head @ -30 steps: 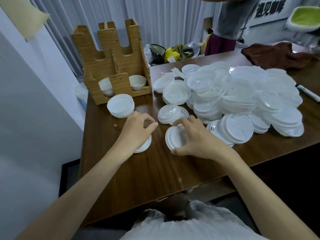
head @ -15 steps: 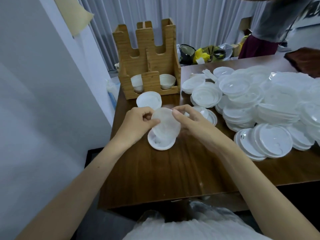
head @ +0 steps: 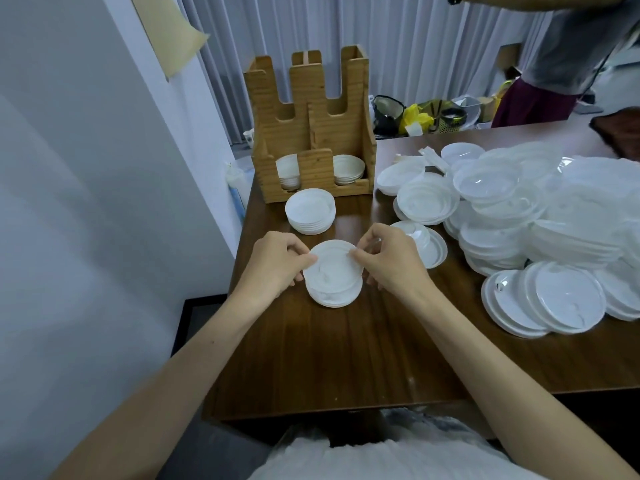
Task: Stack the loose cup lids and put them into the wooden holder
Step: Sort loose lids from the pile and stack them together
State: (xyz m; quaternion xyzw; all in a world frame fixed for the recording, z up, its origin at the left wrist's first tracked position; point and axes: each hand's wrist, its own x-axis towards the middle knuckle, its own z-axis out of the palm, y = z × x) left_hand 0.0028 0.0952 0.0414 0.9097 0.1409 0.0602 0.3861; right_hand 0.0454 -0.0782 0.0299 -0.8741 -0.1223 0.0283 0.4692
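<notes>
Lid-stacking, by the look of it: left hand point(head: 273, 268) and right hand point(head: 388, 263) pinch opposite rims of a white cup lid point(head: 334, 268) to centre it on a small stack point(head: 332, 299), wooden holder point(head: 311, 133) beyond at far left.

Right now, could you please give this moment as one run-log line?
step: stacking | left hand: holds lid stack | right hand: holds same | wooden holder: some lids inside

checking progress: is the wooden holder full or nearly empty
Nearly empty: the wooden holder holds just two short lid stacks, one low in each slot.
</notes>
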